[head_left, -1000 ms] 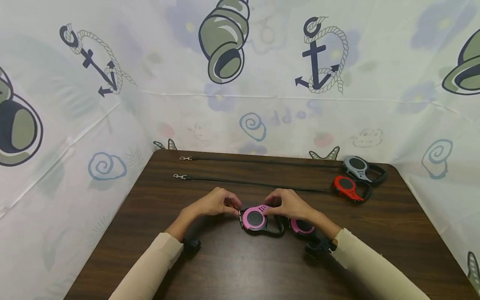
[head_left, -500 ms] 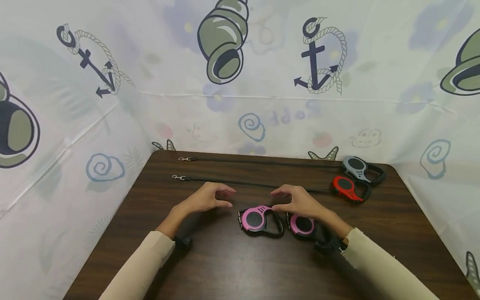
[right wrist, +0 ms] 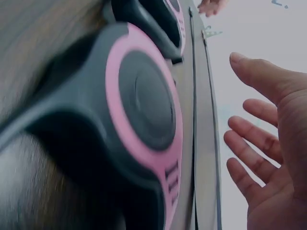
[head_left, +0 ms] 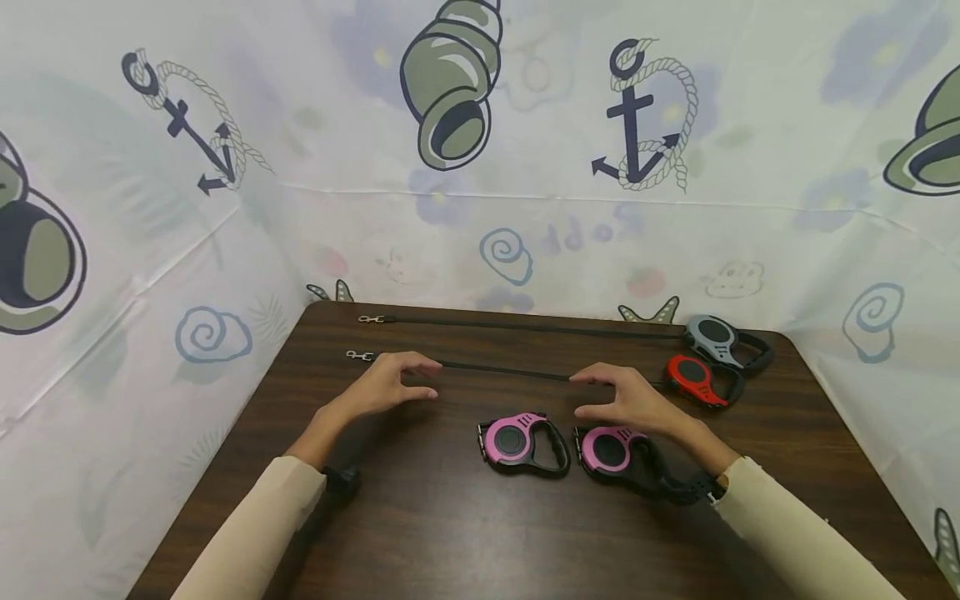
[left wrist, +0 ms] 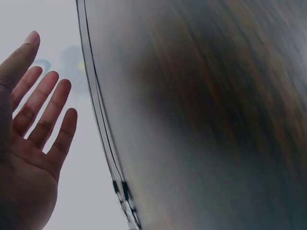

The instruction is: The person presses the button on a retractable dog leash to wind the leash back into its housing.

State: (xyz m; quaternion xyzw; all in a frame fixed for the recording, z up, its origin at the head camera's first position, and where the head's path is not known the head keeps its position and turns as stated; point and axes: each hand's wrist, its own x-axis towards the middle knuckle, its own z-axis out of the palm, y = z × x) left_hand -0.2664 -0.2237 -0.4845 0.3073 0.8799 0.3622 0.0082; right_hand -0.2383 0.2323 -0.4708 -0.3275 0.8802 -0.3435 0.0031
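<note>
Now my left hand (head_left: 381,386) and right hand (head_left: 630,402) hold nothing, both relaxed: I judge the step is arranging, and next a pinch is called for. The left pink leash (head_left: 510,442) lies near four o'clock from the first, the right pink leash (head_left: 608,451) near seven from the second; long axes, handles (head_left: 551,472) leading, point between three and four

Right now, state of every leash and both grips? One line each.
Left grip: open, holding nothing.
Right grip: open, holding nothing.
Left pink leash: retracted, lying flat, untouched.
Right pink leash: retracted, lying flat; handle partly hidden in the head view.
Red leash: extended, laid out nearly straight, partly hidden behind both grips.
Grey leash: extended, laid out nearly straight.
</note>
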